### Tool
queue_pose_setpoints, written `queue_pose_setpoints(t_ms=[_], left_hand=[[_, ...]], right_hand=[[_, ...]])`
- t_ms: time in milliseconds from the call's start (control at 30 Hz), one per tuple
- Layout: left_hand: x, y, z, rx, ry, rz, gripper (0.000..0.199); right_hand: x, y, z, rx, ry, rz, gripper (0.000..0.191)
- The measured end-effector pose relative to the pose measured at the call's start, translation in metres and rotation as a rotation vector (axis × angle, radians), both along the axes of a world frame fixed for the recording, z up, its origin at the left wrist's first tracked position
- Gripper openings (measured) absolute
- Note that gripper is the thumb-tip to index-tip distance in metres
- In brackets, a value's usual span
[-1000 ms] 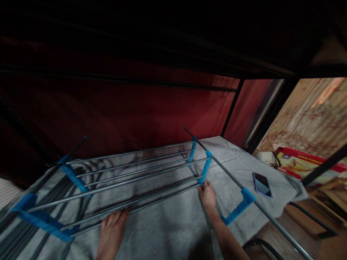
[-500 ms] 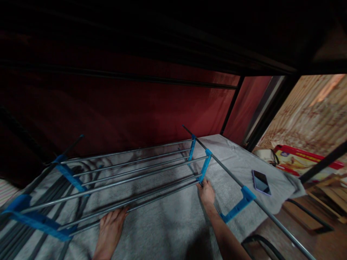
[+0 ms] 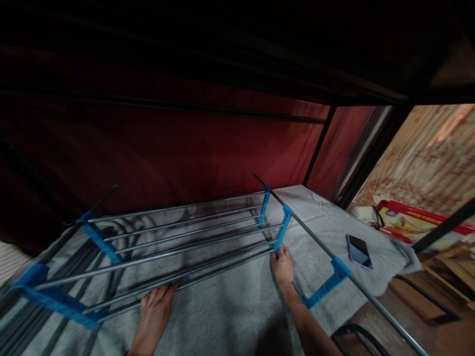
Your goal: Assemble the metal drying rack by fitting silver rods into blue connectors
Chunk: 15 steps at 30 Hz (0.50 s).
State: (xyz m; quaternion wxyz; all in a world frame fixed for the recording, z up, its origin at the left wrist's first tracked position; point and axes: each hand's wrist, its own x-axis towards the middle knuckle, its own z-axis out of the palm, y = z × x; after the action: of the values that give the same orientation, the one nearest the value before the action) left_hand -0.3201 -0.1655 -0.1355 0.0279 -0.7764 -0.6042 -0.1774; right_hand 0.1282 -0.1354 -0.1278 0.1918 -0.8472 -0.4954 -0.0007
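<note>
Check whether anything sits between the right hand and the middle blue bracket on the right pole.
Nothing visible: the right hand is at the lower end of the blue bracket; the left hand is off along the lower rods.

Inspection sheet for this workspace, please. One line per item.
Surface: grey blanket, wrinkled.
Job's things: rack of grey tubes and blue brackets, partly built; near right bracket shows no crossbars.
Clutter: loose tubes at left, partly under the rack; phone lying at right.
Hands: left hand on the low front tubes; right hand at the foot of a blue bracket. Grip of both unclear.
Cables: dark cord by a white item, far right; type unclear.
Surroundings: red sheet behind, black frame, red-and-yellow box off the blanket; upper area too dark to check.
</note>
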Motion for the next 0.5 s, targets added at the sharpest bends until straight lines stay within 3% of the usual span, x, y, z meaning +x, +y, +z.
queue_pose_setpoints(t_ms=[333,500], left_hand=[[0.003,-0.001,0.008,-0.018,-0.001,0.005,0.047],[0.002,-0.008,-0.009,0.102,0.034,0.006,0.049]], right_hand=[[-0.003,0.000,0.001,0.007,0.027,0.004,0.032],[0.003,0.001,-0.005,0.064,0.152,0.041,0.035]])
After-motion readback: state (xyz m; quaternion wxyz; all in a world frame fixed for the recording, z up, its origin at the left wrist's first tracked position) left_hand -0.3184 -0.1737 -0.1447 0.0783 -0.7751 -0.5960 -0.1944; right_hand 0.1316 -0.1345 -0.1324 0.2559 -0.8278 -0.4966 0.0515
